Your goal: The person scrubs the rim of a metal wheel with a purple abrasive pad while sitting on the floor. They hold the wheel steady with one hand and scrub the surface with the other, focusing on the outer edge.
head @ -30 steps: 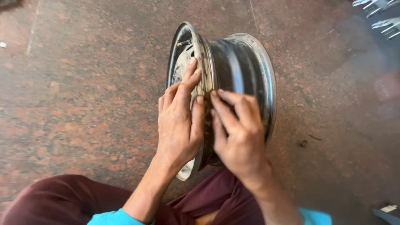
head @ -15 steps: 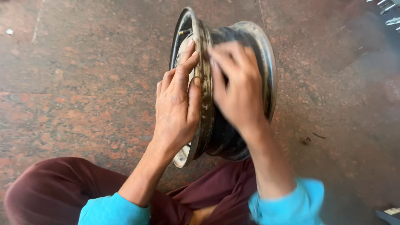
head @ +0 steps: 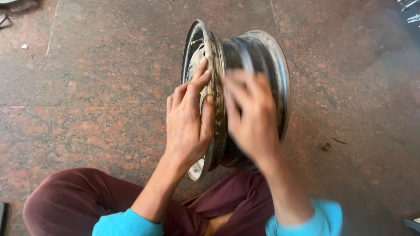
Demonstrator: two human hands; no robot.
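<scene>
On the speckled reddish stone floor (head: 87, 109), a worn grey steel wheel rim (head: 262, 57) stands on edge.
Left hand (head: 188, 122) lies flat, fingers open, against its near flange; right hand (head: 251, 118), blurred, spreads open over the barrel.

A second ago the right hand (head: 251, 120) lay low on the rim (head: 262, 57), fingers bent beside the left hand (head: 188, 118) and sharp in view; half a second ago it had risen to the top of the barrel, already smeared; now it lies lower again across the barrel, fingers spread and blurred, a little apart from the left thumb; the blue cuffs (head: 127, 223) have come further into view at the bottom edge.
</scene>
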